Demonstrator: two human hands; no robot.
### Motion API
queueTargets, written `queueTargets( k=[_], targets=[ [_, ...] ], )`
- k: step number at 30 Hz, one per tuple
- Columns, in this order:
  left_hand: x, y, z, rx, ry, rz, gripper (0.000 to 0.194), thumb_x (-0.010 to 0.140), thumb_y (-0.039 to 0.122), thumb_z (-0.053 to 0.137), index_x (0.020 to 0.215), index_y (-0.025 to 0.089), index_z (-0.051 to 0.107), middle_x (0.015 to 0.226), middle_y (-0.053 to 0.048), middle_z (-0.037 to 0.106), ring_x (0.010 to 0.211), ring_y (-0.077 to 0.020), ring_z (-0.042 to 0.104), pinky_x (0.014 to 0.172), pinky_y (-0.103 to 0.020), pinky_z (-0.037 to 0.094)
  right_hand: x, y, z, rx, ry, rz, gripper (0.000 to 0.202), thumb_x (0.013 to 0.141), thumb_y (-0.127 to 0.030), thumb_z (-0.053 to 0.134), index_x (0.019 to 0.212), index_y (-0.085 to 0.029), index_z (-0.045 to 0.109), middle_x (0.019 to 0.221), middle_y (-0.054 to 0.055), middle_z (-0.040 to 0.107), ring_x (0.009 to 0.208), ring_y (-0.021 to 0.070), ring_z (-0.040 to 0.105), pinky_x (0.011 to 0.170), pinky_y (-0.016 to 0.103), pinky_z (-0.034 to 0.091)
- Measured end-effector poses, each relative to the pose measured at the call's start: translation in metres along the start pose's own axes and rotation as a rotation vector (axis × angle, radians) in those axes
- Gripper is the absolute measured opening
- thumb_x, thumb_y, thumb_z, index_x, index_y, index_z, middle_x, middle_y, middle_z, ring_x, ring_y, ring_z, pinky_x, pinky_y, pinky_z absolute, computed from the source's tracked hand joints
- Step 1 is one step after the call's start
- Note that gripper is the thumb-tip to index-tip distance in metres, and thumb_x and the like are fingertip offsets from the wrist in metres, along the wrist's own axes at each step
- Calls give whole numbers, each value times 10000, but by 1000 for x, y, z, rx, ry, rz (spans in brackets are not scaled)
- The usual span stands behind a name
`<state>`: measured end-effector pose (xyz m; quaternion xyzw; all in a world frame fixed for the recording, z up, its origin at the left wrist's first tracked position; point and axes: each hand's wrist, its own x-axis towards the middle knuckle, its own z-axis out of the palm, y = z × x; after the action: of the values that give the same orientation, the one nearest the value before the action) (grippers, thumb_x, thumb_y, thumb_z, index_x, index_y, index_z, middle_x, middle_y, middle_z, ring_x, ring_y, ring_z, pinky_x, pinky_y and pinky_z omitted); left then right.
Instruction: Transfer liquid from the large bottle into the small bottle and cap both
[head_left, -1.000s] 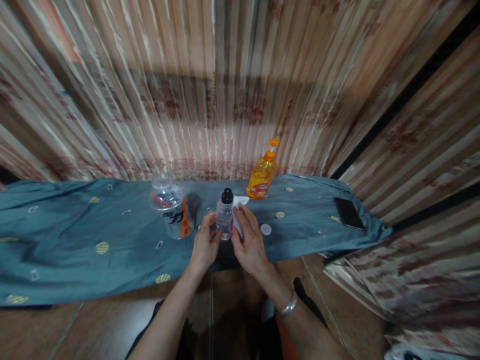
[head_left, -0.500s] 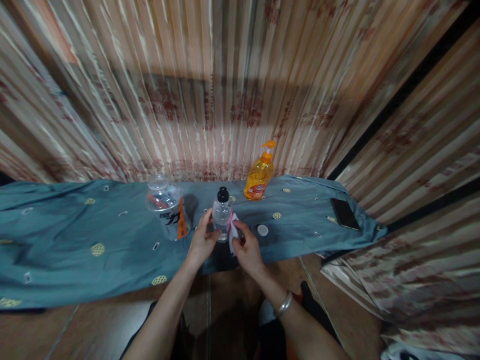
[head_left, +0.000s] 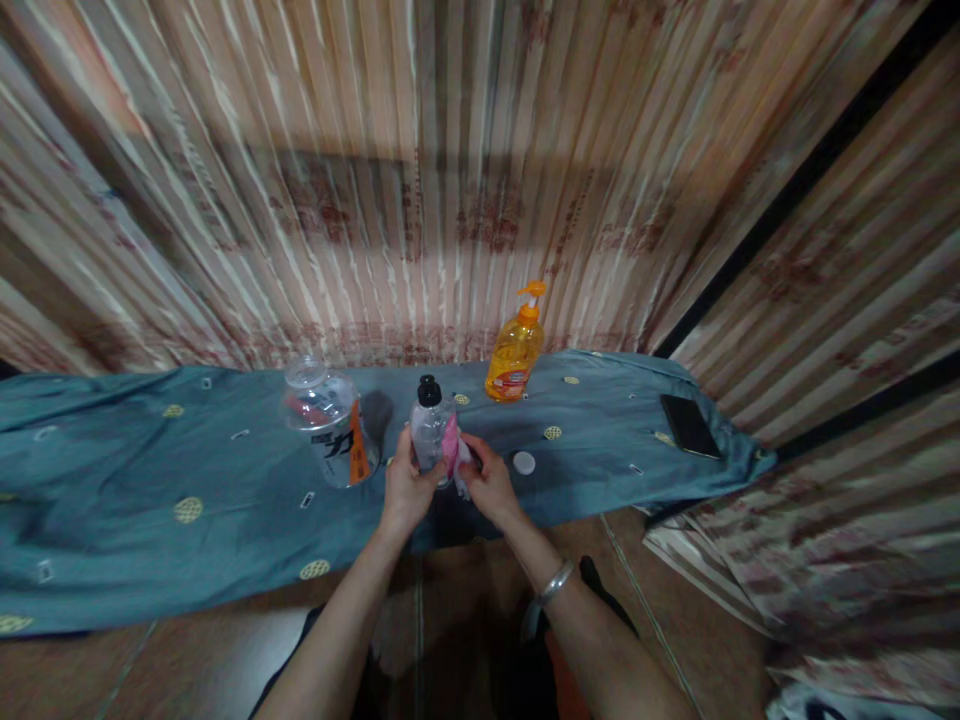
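A clear bottle (head_left: 429,432) with a black cap stands between my hands, tilted slightly left. My left hand (head_left: 409,487) is closed around its left side, thumb across the front. My right hand (head_left: 487,478) pinches a thin pink and white sheet (head_left: 451,442) against the bottle's right side. Whether this sheet is a label or a cloth, I cannot tell. Left of the bottle is a large clear plastic container (head_left: 334,440) with an orange and black print. A small white round disc (head_left: 524,462) lies to the right of my right hand.
A pump bottle of yellow liquid (head_left: 515,355) stands farther back on the teal cloth (head_left: 247,500) covering the narrow table. Toward the right end lies a dark flat phone-like object (head_left: 690,427). Pleated curtains (head_left: 360,220) hang behind the table and to the right.
The bottle has shifted left and tilted, with more of the pink side facing me. My left hand wraps further around its front. My right hand has moved slightly left with the sheet.
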<state>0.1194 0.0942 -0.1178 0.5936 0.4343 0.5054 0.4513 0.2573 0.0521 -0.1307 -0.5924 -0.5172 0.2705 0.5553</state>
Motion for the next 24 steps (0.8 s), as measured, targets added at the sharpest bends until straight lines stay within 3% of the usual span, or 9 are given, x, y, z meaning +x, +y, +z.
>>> queueTargets(
  k=[6,9,13,17,21,24],
  targets=[
    [1,17,-4,-199,109,-55,558,582,373,832,1077,215,630,974,-33,754,871,-229,715,830,-355,571,-14,2,-4,-17,-97,51,543,735,-169,575,1261,-218,703,1149,50,790,993,221,741,974,381,594],
    [-1,27,-8,-202,131,-61,545,576,385,833,1052,212,630,975,-41,751,877,-229,707,816,-351,570,-10,-2,-8,3,-54,44,547,743,-164,566,1270,-229,700,1198,45,783,1063,221,733,999,372,585],
    [-3,35,-17,-174,176,-36,595,570,397,837,1093,205,627,1036,-58,743,937,-246,705,844,-371,572,-6,-1,-9,-112,-3,-72,604,784,-118,528,1371,-202,645,1360,93,719,1243,242,681,1119,425,528],
    [-4,38,-27,-128,199,-30,585,572,430,844,1066,208,621,1045,-58,737,962,-256,705,866,-380,566,-16,1,0,-361,-173,-210,679,760,-79,575,1432,-176,597,1451,151,647,1383,287,584,1195,510,467],
    [-5,42,-29,-117,184,-23,595,593,434,839,1092,205,611,1073,-76,739,992,-270,713,821,-366,581,-29,-10,13,-501,-133,-308,797,832,-210,687,1579,-160,415,1580,199,510,1496,342,454,1224,585,419],
    [-6,46,-23,-129,158,-8,562,627,414,834,1092,214,588,1060,-74,747,948,-254,730,774,-345,593,-30,-18,21,-541,-91,-359,830,879,-273,682,1608,-93,327,1581,249,491,1490,360,457,1224,597,416]
  ],
)
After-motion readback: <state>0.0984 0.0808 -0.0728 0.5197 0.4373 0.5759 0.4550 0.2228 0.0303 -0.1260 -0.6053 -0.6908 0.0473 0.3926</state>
